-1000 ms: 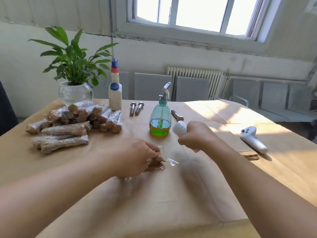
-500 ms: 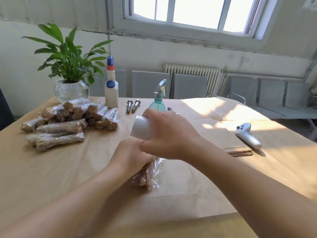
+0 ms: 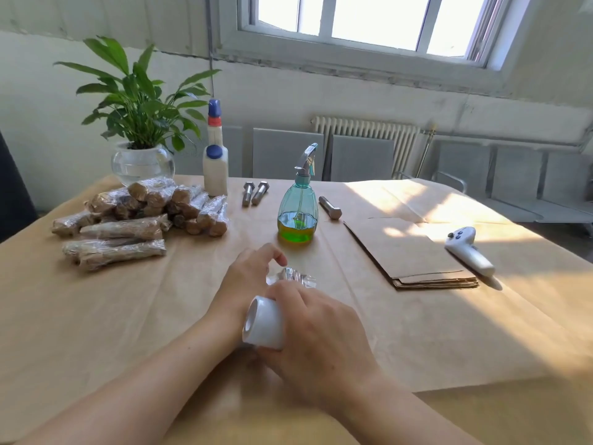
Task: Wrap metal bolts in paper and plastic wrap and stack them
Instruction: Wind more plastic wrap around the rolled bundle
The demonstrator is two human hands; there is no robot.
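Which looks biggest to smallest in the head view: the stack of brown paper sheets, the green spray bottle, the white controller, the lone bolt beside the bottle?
1. Stack of brown paper sheets
2. Green spray bottle
3. White controller
4. Lone bolt

The bottle and controller are close; the controller lies angled, so their order is unsure.

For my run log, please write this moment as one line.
step: wrapping in plastic | right hand: grips plastic wrap roll | left hand: on bolt bundle, grip unclear | wrapped pile: left | bare bolts: waiting

No readable txt anywhere. Glue bottle (image 3: 215, 170), spray bottle (image 3: 297, 207), white controller (image 3: 468, 250): no legible label, brand, no. or sign on any.
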